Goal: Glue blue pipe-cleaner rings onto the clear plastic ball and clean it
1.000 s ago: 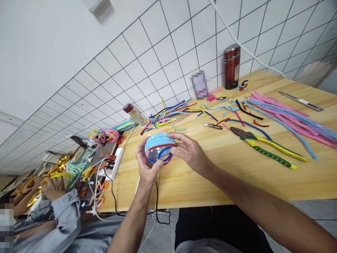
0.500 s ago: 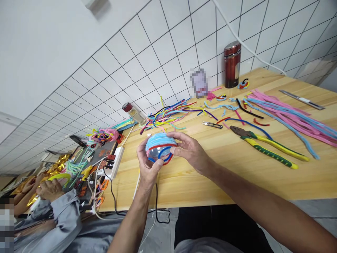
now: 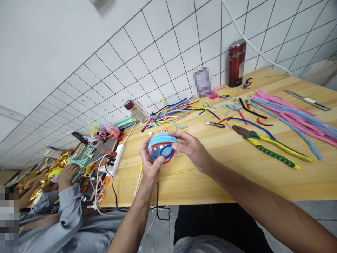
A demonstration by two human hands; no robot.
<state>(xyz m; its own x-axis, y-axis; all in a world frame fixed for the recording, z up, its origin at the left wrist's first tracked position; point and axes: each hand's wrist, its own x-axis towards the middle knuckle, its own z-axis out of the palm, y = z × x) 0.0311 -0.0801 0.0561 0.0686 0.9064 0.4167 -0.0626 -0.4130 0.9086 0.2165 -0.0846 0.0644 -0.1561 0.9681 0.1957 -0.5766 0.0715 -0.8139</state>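
"White tiled wall (image 3: 147,63) at the back, crossed by dark lines. What stands against it?"

"A pale wooden table (image 3: 210,186). Off to the left sits a co-worker in grey sleeves (image 3: 70,207), with a white power strip (image 3: 116,163) lying between that person and the hands working over the table."

"And on the wood?"

"Pink and blue fuzzy strips (image 3: 292,116) stretch along the right. Yellow-and-green pliers (image 3: 271,149) lie nearer the front, and a dark red flask (image 3: 236,65) stands upright near the wall. A multicoloured tangle (image 3: 171,112) is heaped further left, beside a tilted glass bottle (image 3: 137,112)."

"Where's the round piece (image 3: 163,138)?"

"Held up over the table's front half: light blue on top, a red band below, then a clear part with a blue loop."

"Who has it?"

"Both hands. The left hand (image 3: 149,160) cups its side, thumb at the lower front; the right hand (image 3: 193,151) grips the opposite edge between thumb and fingers."

"Anything smaller?"

"A slim cutter knife (image 3: 306,99) past the strips, and little snips (image 3: 214,124) between the tangle and the pliers."
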